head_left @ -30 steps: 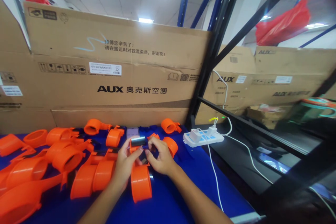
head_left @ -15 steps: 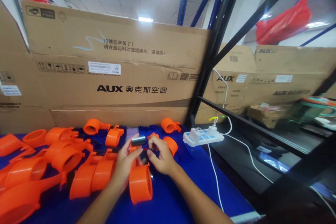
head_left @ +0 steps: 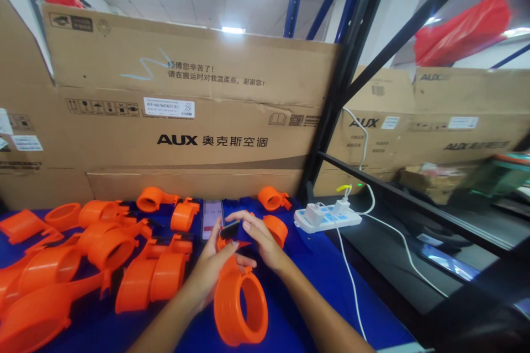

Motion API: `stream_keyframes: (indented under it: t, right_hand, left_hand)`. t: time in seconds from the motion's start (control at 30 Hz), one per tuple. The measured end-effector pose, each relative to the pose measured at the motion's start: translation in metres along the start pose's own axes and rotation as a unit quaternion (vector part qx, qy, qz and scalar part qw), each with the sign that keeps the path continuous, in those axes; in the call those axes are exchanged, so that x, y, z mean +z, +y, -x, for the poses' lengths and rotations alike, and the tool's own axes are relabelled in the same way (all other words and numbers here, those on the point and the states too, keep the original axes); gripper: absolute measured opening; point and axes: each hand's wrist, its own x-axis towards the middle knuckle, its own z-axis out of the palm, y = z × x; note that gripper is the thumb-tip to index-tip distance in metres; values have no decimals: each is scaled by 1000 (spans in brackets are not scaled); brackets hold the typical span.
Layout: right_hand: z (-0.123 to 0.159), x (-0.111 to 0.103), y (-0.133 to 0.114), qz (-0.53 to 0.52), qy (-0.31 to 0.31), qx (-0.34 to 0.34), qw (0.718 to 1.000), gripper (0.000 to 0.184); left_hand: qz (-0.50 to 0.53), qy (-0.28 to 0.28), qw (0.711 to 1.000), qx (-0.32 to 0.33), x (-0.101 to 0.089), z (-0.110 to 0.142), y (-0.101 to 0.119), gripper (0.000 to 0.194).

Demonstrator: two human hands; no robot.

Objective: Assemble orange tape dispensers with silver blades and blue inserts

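Note:
My left hand grips an orange plastic ring-shaped dispenser body, tilted so its round opening faces me. My right hand pinches a small black part at the top of that orange body, with the left thumb touching it too. A phone with a lit screen lies flat on the blue table cover just behind both hands.
Several orange dispenser bodies lie to the left on the blue cover. A white power strip with chargers and white cables sits at right. Large cardboard boxes wall off the back. Black shelf posts stand at right.
The orange body has been turned so its ring opening now faces me. The black part has tipped lower between the fingers. The view shifted slightly left.

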Motion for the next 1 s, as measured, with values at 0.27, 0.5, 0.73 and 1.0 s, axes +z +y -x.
stream_keyframes:
  t: [0.27,0.5,0.73,1.0]
  right_hand:
    - [-2,7,9,-79,31,18,996,36]
    - [-4,14,16,-53,38,31,997,37]
    - [-3,15,16,-44,44,22,998,37]
    - [-2,13,10,14,50,15,999,36]
  left_hand:
    - [-57,-22,992,110,-8,-13,0,87]
    - [-92,-11,982,162,-11,-13,-4,63]
    - [-121,24,979,159,-14,-18,-4,61]
    - [-91,35,986,138,-10,-12,-5,48]
